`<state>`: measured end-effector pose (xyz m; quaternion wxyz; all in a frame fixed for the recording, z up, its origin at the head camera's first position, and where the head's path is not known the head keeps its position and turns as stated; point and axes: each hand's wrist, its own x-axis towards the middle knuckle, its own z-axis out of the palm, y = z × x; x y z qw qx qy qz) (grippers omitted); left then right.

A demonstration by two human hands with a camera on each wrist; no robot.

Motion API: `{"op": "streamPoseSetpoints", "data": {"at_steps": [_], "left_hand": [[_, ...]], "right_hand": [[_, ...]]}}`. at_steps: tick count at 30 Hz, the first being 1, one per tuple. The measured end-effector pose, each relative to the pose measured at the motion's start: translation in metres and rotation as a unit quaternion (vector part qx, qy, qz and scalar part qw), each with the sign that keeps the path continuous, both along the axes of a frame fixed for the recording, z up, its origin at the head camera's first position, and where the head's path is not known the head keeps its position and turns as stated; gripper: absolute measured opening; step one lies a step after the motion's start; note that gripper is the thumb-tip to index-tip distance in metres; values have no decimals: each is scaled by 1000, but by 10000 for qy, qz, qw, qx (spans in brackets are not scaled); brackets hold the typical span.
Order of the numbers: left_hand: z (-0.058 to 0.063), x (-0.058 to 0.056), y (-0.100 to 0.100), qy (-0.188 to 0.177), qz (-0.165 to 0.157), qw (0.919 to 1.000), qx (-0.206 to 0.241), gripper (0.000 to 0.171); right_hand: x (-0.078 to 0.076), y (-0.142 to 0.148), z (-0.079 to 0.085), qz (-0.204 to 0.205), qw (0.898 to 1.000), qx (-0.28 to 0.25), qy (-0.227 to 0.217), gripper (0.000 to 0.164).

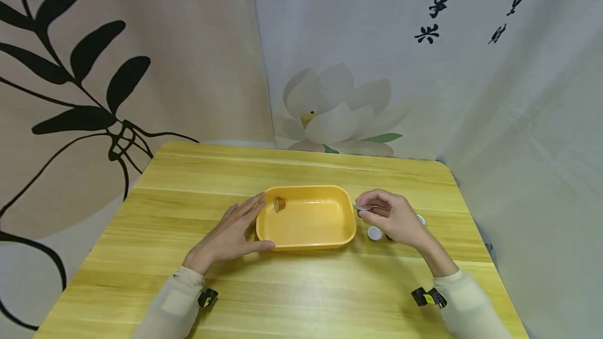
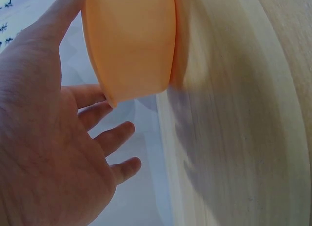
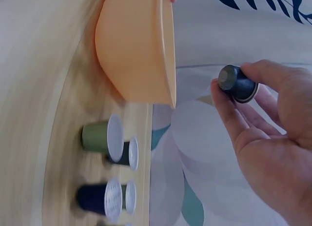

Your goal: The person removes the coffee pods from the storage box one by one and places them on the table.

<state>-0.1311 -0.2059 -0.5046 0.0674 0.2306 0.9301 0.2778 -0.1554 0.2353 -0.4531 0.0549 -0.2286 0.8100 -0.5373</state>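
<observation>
A dark coffee capsule (image 3: pixel 237 83) is pinched between the thumb and fingers of my right hand (image 1: pixel 393 217), just off the right end of the yellow tray (image 1: pixel 306 232). In the right wrist view the capsule's base points toward the tray side. My left hand (image 1: pixel 231 234) rests with spread, fairly straight fingers against the left end of that tray, thumb at the near corner and fingertips at the rim. Inside the tray, near its far left corner, lies an orange-brown capsule (image 1: pixel 279 204) on its side.
On the table (image 1: pixel 301 297), right of the tray, several capsules stand lid up: a green capsule (image 3: pixel 100 136), a dark blue capsule (image 3: pixel 92 198) and others partly hidden behind them. Printed curtains (image 1: pixel 353 41) hang behind the table's far edge.
</observation>
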Motion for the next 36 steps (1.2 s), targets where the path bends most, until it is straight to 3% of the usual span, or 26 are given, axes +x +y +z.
{"op": "streamPoseSetpoints", "data": {"at_steps": [6,13,20,29,36], "left_hand": [[-1,-1,-1,-3,13,10000,-4,120],[0,-1,-1,-3,10,10000,-3,119],[0,-1,-1,-26,16,10000,0,119],[-1,-1,-1,-36,24,10000,15,119],[-2,-2,-1,-23,8,10000,28,118]], "right_hand": [[6,24,-2,-350,9988,327,30,25],[19,53,-6,-871,9925,704,486,27],[32,77,-14,-1084,9886,817,644,27],[46,92,-21,-1435,9804,1217,581,35],[50,93,-31,-1608,9665,1663,1108,37]]}}
